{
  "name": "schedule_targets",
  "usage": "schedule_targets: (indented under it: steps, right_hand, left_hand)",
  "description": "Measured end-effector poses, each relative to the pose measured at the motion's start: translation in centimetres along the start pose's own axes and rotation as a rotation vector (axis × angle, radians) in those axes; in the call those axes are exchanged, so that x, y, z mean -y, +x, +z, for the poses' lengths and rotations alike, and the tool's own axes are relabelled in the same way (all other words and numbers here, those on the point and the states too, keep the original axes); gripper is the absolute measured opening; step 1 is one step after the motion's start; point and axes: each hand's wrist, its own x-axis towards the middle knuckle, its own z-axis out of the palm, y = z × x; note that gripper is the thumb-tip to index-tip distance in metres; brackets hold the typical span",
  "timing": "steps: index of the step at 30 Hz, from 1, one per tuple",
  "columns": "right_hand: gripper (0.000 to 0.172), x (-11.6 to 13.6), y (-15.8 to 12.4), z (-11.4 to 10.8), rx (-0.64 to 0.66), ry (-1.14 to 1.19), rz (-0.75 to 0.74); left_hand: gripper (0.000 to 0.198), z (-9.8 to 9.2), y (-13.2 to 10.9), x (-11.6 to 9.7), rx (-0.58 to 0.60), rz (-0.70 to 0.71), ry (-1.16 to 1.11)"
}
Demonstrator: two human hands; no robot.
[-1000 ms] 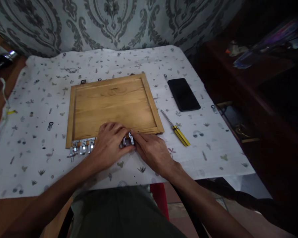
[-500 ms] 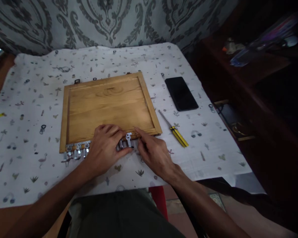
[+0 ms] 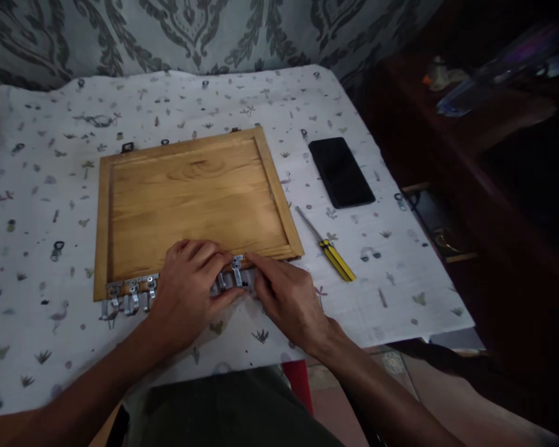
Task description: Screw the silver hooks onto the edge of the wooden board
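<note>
The framed wooden panel [image 3: 190, 198] lies flat on the printed cloth [image 3: 382, 267], its near edge under the person's fingers. Metal hooks [image 3: 133, 297] line that edge, some left of the left hand [image 3: 184, 295], with an end hook [image 3: 236, 268] showing between both hands. Off to the right there's an open drawer [image 3: 462, 257] — too dark in there to name the contents. The left hand drapes over the edge, thumb spread below; the right hand [image 3: 291, 298] has its index finger stretched to the edge just beside the end hook, other fingers curled — whether either grips anything, I can't tell.
</note>
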Motion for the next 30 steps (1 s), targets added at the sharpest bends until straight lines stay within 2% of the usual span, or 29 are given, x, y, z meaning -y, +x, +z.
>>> schedule_targets:
  steps: [20, 30]
  right_hand:
    - [0.029, 0.27, 0.05, -0.16, -0.03, 0.009, -0.016]
    - [0.03, 0.18, -0.15, -0.04, -0.014, 0.018, 0.014]
  left_hand:
    - [0.028, 0.54, -0.26, -0.36, -0.02, -0.101, -0.046]
    - [0.033, 0.86, -0.38, -0.33, -0.026, -0.114, -0.051]
